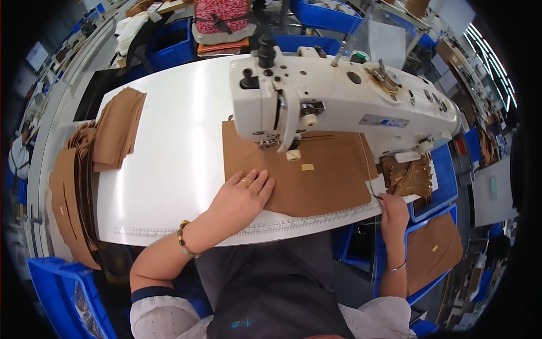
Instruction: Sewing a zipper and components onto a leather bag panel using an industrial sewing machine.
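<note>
The left hand (244, 196) lies open, flat on a broad, brown, leather-like panel (316, 192), which uneven pressure could skew; the right hand (394, 213) pinches a thin, dark object (377, 196).

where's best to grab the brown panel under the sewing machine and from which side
Probably the near edge of the brown panel, right of the left hand, pinched from the person's side: the panel lies flat and uncovered there, while its far part sits beneath the sewing machine.
</note>
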{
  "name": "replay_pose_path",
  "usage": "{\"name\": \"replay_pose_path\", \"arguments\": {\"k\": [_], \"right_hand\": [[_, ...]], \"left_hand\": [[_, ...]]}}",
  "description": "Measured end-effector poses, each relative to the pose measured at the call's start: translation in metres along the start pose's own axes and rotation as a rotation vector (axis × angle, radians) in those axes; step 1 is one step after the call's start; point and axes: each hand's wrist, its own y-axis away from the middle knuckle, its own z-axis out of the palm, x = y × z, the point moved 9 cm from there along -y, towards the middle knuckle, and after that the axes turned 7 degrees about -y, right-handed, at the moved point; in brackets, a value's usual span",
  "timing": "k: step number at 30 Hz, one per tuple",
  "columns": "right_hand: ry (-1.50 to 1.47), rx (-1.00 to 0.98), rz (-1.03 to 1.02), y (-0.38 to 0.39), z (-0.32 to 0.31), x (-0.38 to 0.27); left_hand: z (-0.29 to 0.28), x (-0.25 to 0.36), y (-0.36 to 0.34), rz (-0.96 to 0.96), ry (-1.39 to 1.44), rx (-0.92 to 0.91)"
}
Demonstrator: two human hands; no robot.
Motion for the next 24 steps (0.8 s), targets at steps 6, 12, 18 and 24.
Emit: {"name": "replay_pose_path", "arguments": {"k": [6, 12, 18, 24], "right_hand": [[-0.203, 0.233, 0.488, 0.006, -0.056, 0.056], [-0.264, 0.105, 0.281, -0.035, -0.051, -0.010], [-0.252, -0.319, -0.251, -0.081, 0.049, -0.127], [-0.031, -0.356, -0.651, -0.098, 0.126, -0.197]], "left_hand": [[0.002, 0.006, 0.013, 0.016, 0.026, 0.043], [-0.033, 0.064, 0.071, 0.044, 0.159, 0.010], [-0.032, 0.065, 0.097, -0.086, 0.181, 0.038], [-0.031, 0.065, 0.100, -0.105, 0.206, 0.100]]}}
